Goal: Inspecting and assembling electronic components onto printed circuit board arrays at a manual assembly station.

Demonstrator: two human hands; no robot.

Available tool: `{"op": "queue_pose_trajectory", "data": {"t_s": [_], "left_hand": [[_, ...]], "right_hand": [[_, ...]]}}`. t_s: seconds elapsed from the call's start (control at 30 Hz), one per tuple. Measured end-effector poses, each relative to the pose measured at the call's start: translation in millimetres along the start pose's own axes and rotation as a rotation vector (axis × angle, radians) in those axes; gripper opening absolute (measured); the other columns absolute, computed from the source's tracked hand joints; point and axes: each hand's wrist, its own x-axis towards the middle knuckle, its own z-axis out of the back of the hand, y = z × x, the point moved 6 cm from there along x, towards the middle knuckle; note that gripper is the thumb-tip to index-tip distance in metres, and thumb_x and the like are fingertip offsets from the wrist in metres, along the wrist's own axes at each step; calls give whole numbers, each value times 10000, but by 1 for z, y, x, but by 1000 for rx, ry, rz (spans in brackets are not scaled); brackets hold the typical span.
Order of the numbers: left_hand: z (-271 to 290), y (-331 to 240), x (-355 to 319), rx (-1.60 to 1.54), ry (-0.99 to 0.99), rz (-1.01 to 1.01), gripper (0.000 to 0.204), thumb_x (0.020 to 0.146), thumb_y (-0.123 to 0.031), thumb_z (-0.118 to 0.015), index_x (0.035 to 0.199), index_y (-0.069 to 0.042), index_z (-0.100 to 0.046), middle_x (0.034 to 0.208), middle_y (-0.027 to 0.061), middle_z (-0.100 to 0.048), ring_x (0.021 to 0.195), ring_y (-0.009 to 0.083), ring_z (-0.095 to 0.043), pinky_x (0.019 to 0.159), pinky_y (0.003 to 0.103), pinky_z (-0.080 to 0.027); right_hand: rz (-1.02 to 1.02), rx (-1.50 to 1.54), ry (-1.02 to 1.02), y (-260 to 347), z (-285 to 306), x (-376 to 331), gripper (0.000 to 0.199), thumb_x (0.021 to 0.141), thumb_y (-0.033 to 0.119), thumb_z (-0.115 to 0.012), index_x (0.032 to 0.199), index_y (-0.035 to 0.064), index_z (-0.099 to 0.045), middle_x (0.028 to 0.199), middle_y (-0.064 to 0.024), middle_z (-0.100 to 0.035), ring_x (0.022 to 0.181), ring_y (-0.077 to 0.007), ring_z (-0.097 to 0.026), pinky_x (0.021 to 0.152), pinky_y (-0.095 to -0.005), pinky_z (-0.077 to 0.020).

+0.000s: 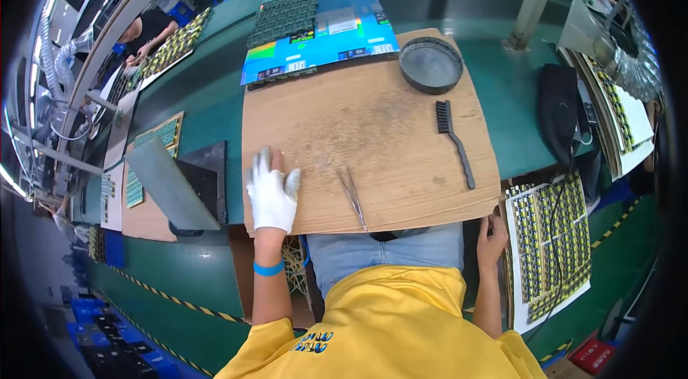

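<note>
My left hand (273,196) lies flat on the left part of a brown cardboard sheet (401,185), fingers stretched out. It wears a white glove that leaves at least one fingertip bare, and a blue band (269,269) circles the wrist. Nothing shows under it. My bare right hand (492,241) is at the sheet's near right corner, with its fingers curled in; what they hold, if anything, is hidden. Metal tweezers (352,200) lie on the cardboard between the hands. Farther right rests a black brush (455,142), bristles toward the far side. Small crumbs and dark smudges cover the sheet's middle.
A round black dish (431,65) sits at the cardboard's far right. Green circuit boards (283,20) lie on a blue printed sheet (340,42) behind. At my right stands a stack of board panels (548,250); at left, a tilted grey panel (172,182). Other people work beyond.
</note>
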Motion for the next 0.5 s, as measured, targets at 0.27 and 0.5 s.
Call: {"op": "queue_pose_trajectory", "data": {"t_s": [0.27,0.5], "left_hand": [[1,-8,7,-76,20,-50,525,982,-328,-617,1394,-5,-577,1484,263,-497,1387,446,-445,1173,568,-297],[7,-53,2,-64,87,-155,548,992,-246,-624,1476,-25,-493,1522,245,-473,1391,434,-461,1166,526,-336]], "right_hand": [[133,72,-122,48,5,-5,98,973,49,-649,923,-36,-641,835,-153,-642,713,-291,-601,665,-377,-486],[326,152,-201,103,29,-4,68,945,17,-658,891,-20,-638,824,-158,-639,716,-304,-602,660,-381,-486]]}}
